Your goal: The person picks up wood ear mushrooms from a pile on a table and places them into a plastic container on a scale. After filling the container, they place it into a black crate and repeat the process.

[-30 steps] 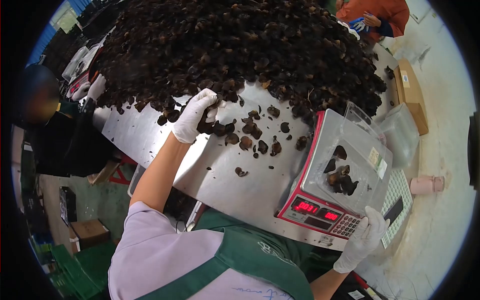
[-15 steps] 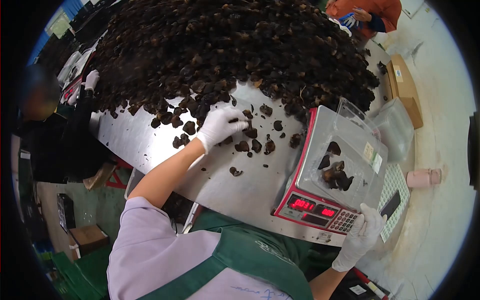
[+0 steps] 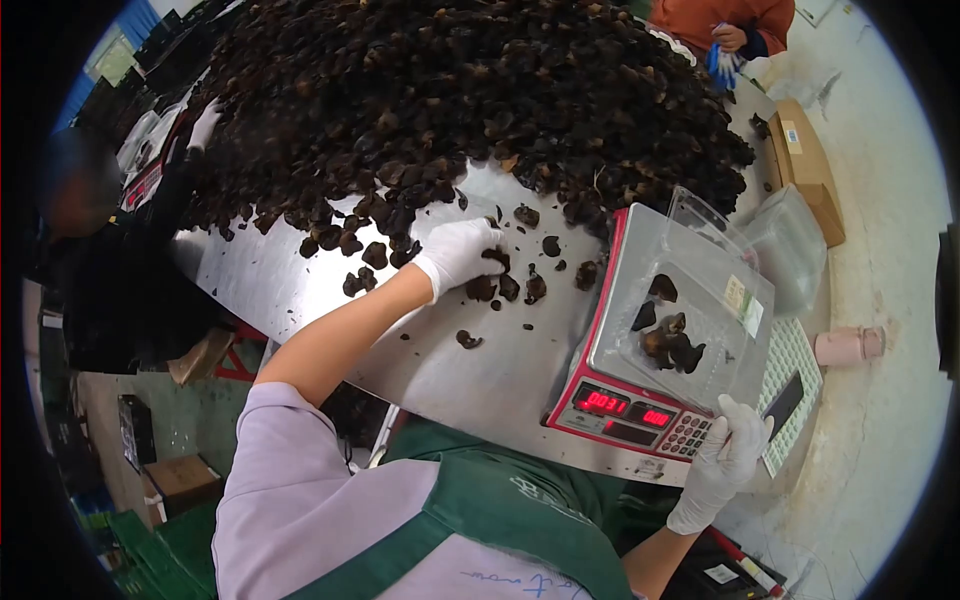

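Head view: a clear plastic tray on the digital scale held wood-ear pieces; the left hand reached forward, fingers closed on a loose piece; the right hand curled at the tray's corner, grip indeterminable.

**Heap behind, scale to the right**

The heap covers the far part of the table; loose pieces lie scattered before it, the left hand among them. The scale stands on the table's right side, with several pieces seemingly in a container on it, though its edges are hard to make out. The right hand is at the scale's near right corner. Right of the scale lies a tray; behind that, boxes, then a carton.
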Demonstrator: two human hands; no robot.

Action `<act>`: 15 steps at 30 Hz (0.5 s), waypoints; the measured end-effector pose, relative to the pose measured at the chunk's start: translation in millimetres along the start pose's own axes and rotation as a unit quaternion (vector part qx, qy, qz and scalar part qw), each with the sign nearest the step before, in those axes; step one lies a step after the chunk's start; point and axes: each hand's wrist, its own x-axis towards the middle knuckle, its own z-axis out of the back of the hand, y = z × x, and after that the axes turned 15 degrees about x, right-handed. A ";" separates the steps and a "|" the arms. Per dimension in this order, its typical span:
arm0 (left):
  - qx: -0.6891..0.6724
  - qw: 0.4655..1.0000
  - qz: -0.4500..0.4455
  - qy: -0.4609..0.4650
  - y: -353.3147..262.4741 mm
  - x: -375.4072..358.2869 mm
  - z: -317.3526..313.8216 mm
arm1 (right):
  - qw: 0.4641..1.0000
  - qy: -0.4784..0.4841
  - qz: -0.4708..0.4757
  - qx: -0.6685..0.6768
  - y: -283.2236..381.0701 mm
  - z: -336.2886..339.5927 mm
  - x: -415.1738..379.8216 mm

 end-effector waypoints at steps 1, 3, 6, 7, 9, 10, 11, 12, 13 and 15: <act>0.030 1.000 0.005 -0.001 -1.8 1.4 -3.0 | 1.000 -0.001 -0.008 0.012 -0.4 1.1 -0.8; 0.025 0.998 0.011 -0.049 1.0 4.9 -11.5 | 1.000 -0.006 -0.003 0.002 -3.7 4.6 -2.5; -0.122 0.988 0.091 -0.006 2.9 7.2 9.0 | 1.000 -0.008 0.001 -0.016 -7.3 7.7 -5.4; -0.155 0.985 0.073 -0.018 -0.5 7.4 11.2 | 1.000 -0.007 0.004 -0.026 -8.5 7.7 -4.7; -0.187 0.980 0.055 -0.030 -9.3 5.5 7.8 | 1.000 -0.009 -0.002 -0.021 -8.9 6.2 -3.2; -0.164 0.984 0.003 -0.076 -16.7 4.2 2.7 | 1.000 -0.011 -0.007 -0.016 -8.4 5.2 -2.5; -0.140 0.981 -0.049 -0.123 -22.5 4.8 0.9 | 1.000 -0.011 -0.007 -0.015 -7.0 4.4 -1.4; -0.139 0.981 -0.049 -0.124 -23.9 8.1 3.4 | 1.000 -0.010 -0.008 -0.014 -5.0 4.0 -0.1; -0.089 0.989 -0.002 -0.115 -25.7 13.4 12.7 | 1.000 -0.009 -0.010 -0.014 -4.0 3.8 0.5; 0.003 0.993 0.090 -0.072 -24.7 30.7 25.2 | 1.000 -0.010 -0.008 -0.014 -4.3 4.2 -0.1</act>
